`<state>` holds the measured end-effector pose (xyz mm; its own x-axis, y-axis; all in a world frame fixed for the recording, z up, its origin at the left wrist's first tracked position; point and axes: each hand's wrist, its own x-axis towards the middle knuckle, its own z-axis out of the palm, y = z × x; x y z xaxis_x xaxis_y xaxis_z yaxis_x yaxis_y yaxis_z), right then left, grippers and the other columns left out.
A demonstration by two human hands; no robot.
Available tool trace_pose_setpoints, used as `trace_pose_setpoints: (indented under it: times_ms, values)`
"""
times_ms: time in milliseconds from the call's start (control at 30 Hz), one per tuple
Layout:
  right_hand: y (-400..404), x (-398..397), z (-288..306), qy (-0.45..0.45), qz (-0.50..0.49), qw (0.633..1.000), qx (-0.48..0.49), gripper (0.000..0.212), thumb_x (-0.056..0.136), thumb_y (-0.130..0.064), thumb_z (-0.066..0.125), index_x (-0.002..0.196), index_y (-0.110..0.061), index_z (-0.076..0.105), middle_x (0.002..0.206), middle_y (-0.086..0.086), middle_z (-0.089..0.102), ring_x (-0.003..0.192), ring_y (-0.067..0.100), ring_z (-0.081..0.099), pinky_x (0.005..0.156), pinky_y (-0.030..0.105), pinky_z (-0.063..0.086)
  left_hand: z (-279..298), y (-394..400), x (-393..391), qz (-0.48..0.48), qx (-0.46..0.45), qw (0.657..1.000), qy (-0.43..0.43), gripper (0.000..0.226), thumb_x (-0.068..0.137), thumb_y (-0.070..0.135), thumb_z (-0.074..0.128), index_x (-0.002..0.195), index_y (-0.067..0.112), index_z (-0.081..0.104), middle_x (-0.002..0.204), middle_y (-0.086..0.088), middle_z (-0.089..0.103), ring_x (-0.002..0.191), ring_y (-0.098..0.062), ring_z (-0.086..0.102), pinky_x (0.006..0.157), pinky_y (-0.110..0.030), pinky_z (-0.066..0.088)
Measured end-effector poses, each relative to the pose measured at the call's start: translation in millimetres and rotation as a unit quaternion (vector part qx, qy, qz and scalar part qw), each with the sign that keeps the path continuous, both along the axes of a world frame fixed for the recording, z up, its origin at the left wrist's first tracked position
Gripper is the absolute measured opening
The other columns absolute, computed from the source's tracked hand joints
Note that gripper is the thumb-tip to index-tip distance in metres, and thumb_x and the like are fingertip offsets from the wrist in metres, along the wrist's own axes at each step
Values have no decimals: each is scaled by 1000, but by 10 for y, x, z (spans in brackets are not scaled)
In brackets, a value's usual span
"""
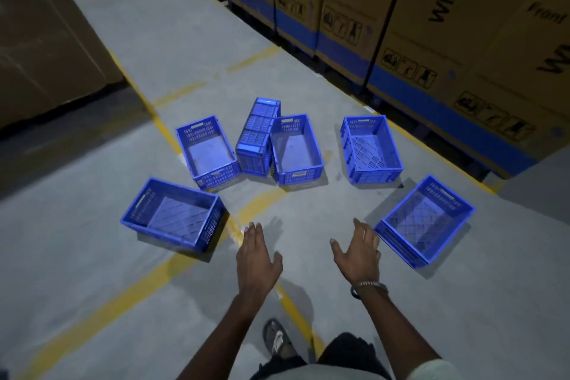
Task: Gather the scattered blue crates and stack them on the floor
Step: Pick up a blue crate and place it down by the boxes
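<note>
Blue crates, qty 6, scattered on floor; one tipped. Cartons marked "Front", partial "Whirl…". Left hand, right hand: fingers spread, grasping nothing.

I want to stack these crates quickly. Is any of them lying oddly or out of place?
Yes: the flipped crate in the back row is not open side up like the other five. It shows its ribbed underside and leans against the middle crate. It would need righting first. Both hands, left hand and right hand, hold nothing.
</note>
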<state>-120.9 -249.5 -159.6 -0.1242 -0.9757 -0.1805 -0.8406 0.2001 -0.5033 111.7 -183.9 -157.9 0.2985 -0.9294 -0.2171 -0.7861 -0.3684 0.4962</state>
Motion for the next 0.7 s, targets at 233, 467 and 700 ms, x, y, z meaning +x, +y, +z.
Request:
trace_pose_setpoints:
  times_ms: [233, 467, 700]
  values:
    - [-712, 271, -226, -24, -11, 1000, -10, 65, 89, -40, 65, 145, -15, 43, 145, 9, 41, 137, 29, 34, 102, 55, 43, -218, -686, 271, -7, 40, 999, 10, 87, 91, 38, 54, 164, 2, 23, 171, -17, 25, 159, -33, 23, 122, -47, 31]
    - [-1929, 576, -466, -53, -12, 998, -14, 57, 88, -37, 67, 137, -14, 51, 136, 8, 48, 130, 29, 42, 97, 51, 48, -438, -1718, 513, 9, 59, 998, 5, 88, 86, 37, 57, 161, 1, 30, 167, -20, 34, 155, -36, 33, 120, -49, 34]
    - [-3445, 970, -501, -35, 72, 997, 3, 58, 86, -39, 65, 135, -13, 50, 133, 7, 49, 127, 29, 44, 91, 50, 51, -488, -3033, 680, 40, 103, 994, -4, 91, 91, 48, 46, 165, 3, 18, 172, -17, 20, 160, -32, 21, 125, -47, 28]
